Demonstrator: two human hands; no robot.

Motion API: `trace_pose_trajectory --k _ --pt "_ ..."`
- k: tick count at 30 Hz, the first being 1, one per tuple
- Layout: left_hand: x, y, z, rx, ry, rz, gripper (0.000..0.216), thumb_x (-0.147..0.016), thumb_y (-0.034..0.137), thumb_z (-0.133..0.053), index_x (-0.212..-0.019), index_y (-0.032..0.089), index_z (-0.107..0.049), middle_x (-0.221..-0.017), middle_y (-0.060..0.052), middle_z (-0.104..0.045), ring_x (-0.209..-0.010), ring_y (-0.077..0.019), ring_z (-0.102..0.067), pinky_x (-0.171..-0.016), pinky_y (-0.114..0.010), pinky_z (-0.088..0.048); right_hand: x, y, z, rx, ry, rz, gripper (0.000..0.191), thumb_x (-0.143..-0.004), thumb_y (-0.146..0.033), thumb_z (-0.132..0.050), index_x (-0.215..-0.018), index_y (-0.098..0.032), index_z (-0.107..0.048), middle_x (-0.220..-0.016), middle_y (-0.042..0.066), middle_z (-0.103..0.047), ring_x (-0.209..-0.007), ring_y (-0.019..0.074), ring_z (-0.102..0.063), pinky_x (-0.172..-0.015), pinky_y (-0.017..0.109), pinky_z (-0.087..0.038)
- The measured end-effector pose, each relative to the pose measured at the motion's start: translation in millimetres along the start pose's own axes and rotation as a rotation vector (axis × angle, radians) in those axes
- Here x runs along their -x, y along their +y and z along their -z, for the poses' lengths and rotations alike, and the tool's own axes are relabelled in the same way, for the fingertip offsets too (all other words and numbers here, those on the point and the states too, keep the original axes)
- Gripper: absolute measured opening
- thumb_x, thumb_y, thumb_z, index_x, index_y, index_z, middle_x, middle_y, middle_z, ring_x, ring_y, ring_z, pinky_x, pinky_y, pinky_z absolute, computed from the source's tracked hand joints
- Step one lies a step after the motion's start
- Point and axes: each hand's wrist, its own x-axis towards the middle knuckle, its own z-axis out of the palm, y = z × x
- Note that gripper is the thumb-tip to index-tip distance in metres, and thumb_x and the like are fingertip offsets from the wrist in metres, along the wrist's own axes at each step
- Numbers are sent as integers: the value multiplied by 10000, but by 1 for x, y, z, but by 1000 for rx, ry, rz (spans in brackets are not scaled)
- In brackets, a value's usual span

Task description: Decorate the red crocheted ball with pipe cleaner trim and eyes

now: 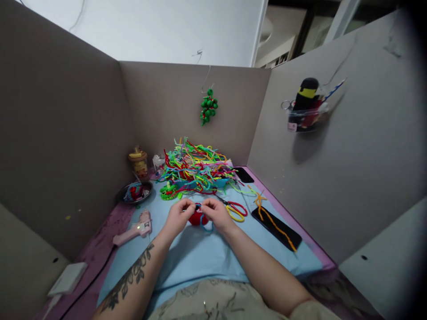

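My left hand [180, 214] and my right hand [216, 214] are close together over the middle of the blue cloth, fingertips pinched. Between them is a small red knitted-looking piece [196, 219], partly hidden by my fingers. A blue yarn strand [207, 229] runs across the red piece between both pinches, and its tail loops down near my right hand. Scissors with red and yellow handles [237, 211] lie just beyond my right hand. Past my left hand sits a green crocheted figure [168, 191].
Behind the hands is a heap of coloured yarn pieces [196, 164] in a blue tray. A pink glue gun [136, 230] and a dark bowl [148, 195] stand left. A black phone [276, 229] carries orange yarn [280, 232] at right. Grey panels [196, 102] enclose the desk.
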Motion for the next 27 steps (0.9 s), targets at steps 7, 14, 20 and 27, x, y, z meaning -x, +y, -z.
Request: trace_pose_trajectory --k 7,14,20,27 --pt "0 -4 -2 60 33 15 183 -738 314 -543 -643 158 -541 -595 32 -503 -578 -105 -450 -569 -214 -370 0 0 -5 9 22 32 218 -675 -353 -674 -669 -163 -567 -491 -61 -453 -435 66 -346 -434 200 -269" --pt "1 -7 -8 143 115 66 176 -742 328 -546 -710 155 -554 -577 36 -493 -522 -89 -423 -499 -197 -343 -1 13 -11 -85 72 39 228 -688 -371 -665 -726 -180 -545 -505 -69 -440 -416 62 -325 -409 199 -243" --pt "1 -6 -8 219 93 98 236 -739 382 -576 -719 148 -554 -549 50 -469 -482 -73 -395 -472 -194 -328 -1 16 -12 -143 82 20 250 -665 -380 -687 -736 -179 -557 -480 -69 -450 -401 64 -348 -397 198 -260" --pt "2 -8 -12 306 61 119 293 -704 425 -624 -694 140 -554 -534 54 -465 -483 -71 -410 -468 -192 -324 0 13 -16 -156 126 -38 307 -584 -374 -740 -732 -182 -551 -505 -55 -532 -426 86 -452 -433 212 -365"
